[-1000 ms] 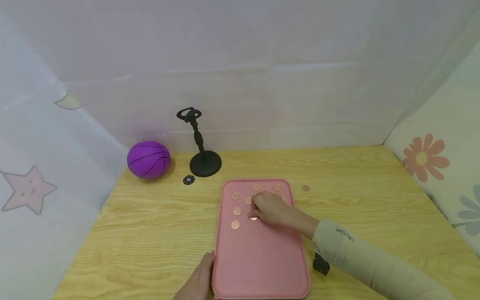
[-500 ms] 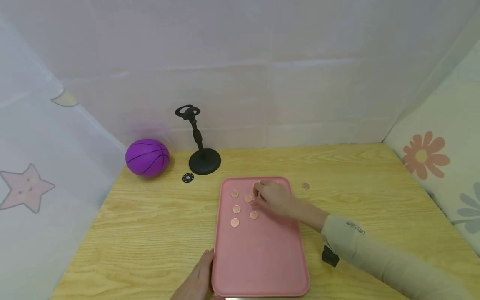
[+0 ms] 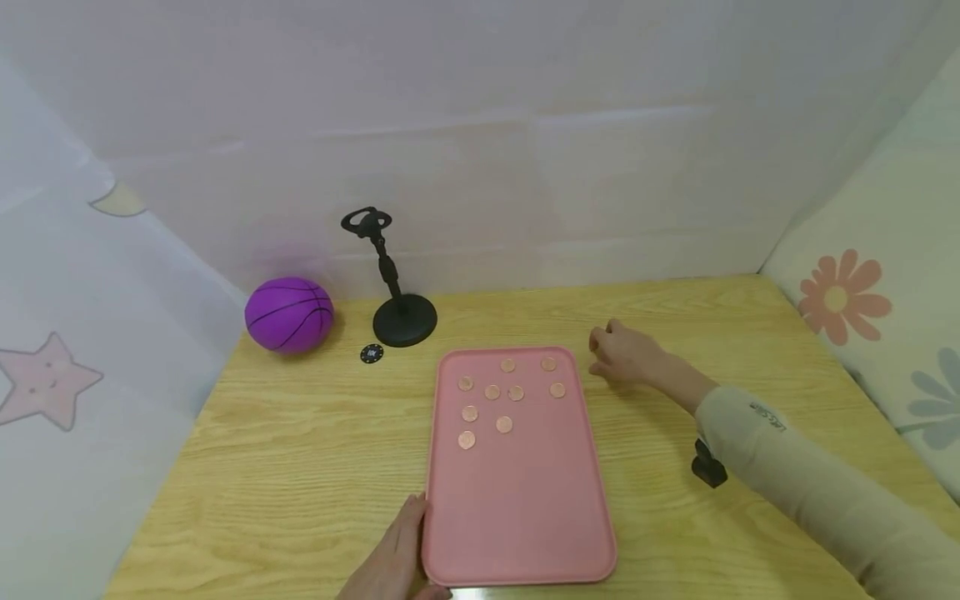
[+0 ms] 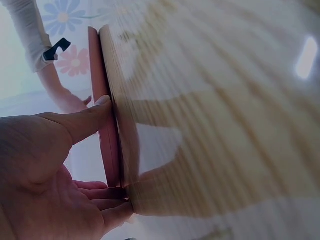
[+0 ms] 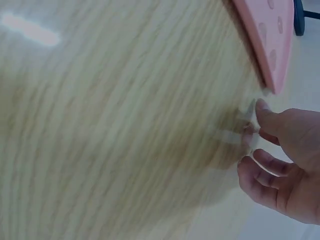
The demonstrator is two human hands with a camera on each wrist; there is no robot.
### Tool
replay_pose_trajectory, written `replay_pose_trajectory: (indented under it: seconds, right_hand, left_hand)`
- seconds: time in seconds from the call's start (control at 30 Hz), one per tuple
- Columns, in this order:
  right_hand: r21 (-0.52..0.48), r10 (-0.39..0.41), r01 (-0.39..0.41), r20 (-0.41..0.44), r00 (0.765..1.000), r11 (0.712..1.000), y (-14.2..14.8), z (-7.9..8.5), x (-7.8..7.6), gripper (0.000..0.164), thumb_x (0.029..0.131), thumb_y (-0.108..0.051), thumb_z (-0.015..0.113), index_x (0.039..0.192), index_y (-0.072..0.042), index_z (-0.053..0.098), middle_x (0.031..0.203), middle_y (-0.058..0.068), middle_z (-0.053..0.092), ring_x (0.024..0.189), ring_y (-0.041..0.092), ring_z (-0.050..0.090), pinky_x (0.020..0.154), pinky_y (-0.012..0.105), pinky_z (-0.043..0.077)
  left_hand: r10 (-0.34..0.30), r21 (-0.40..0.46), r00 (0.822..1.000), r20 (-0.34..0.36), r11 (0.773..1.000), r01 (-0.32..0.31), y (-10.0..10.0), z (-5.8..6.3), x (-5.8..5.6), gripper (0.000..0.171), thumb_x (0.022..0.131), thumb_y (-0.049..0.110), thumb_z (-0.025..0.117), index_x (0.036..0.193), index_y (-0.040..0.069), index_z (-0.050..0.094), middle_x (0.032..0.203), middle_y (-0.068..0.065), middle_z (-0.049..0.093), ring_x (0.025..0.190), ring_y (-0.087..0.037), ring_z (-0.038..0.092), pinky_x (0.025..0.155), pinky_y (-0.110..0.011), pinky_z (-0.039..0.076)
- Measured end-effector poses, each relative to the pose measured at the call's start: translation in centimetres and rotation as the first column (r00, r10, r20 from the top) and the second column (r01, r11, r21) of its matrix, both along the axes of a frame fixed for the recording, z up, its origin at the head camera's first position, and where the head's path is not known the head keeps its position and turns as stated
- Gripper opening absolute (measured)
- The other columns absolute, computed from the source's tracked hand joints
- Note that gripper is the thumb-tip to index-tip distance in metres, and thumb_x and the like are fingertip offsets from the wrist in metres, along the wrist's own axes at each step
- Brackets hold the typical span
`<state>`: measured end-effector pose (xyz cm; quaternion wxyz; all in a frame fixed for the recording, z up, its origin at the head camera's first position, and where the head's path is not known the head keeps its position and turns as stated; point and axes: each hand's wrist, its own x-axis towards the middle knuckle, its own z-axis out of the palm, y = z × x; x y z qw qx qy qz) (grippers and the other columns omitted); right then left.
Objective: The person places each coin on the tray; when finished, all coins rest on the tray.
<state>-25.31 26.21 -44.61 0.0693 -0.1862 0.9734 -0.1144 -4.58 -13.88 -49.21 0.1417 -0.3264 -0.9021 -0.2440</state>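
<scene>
A pink tray (image 3: 525, 508) lies on the wooden table with several copper-coloured coins (image 3: 504, 424) spread over its far half. My left hand (image 3: 390, 554) grips the tray's near left corner; in the left wrist view the thumb and fingers press on two sides of its rim (image 4: 107, 150). Just right of the tray's far corner, my right hand (image 3: 628, 357) reaches down to the table. In the right wrist view, the thumb and bent fingers of the right hand (image 5: 290, 160) stand apart around a single coin (image 5: 248, 134) on the tabletop. The head view hides this coin behind the hand.
At the back left sit a purple ball (image 3: 289, 315) and a black stand (image 3: 405, 321) with a round base. A black chip (image 3: 372, 353) lies in front of the stand. Patterned cloth walls (image 3: 480, 167) enclose the table's back and sides. A black mount (image 3: 708, 467) hangs under the right sleeve.
My right hand has left the coins on the tray and moved right, onto the table beside it. Coins hidden by it before now show. The left hand stays at the tray.
</scene>
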Motion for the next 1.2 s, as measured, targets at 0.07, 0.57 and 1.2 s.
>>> replay_pose_trajectory:
  seconds: [0.07, 0.57, 1.2]
  right_hand:
    - [-0.001, 0.004, -0.004, 0.009, 1.0, 1.0, 0.5, -0.3, 0.0, 0.028, 0.091, -0.022, 0.07, 0.107, -0.002, 0.059, 0.099, 0.017, 0.053, 0.077, 0.024, 0.058, 0.06, 0.036, 0.053]
    - [-0.084, 0.013, -0.007, 0.076, 0.997, 0.996, 1.4, -0.2, 0.4, 0.022, 0.088, -0.018, 0.074, 0.095, -0.003, 0.059, 0.085, 0.005, 0.06, 0.08, 0.021, 0.059, 0.07, 0.037, 0.053]
    - [-0.101, -0.087, 0.108, 0.186, 0.979, 0.989, 2.3, -0.2, 0.8, 0.026, 0.091, -0.025, 0.07, 0.095, -0.002, 0.06, 0.077, 0.003, 0.061, 0.05, 0.014, 0.052, 0.045, 0.027, 0.046]
  left_hand:
    - [-0.002, 0.002, 1.0, 0.003, 1.0, 0.002, -0.1, -0.1, 0.0, 0.102, 0.066, 0.048, 0.08, 0.136, -0.01, 0.036, 0.129, -0.028, 0.054, 0.118, -0.043, 0.053, 0.113, -0.014, 0.012]
    - [0.03, 0.006, 1.0, 0.001, 1.0, -0.03, -0.4, -0.4, 0.0, 0.097, 0.078, 0.061, 0.07, 0.137, -0.009, 0.039, 0.128, -0.029, 0.055, 0.12, -0.04, 0.053, 0.112, -0.021, 0.025]
    - [-0.05, 0.054, 0.999, 0.002, 0.997, 0.05, -0.4, -0.8, -0.4, 0.097, 0.084, 0.062, 0.063, 0.139, -0.013, 0.034, 0.128, -0.03, 0.053, 0.115, -0.043, 0.055, 0.114, -0.015, 0.013]
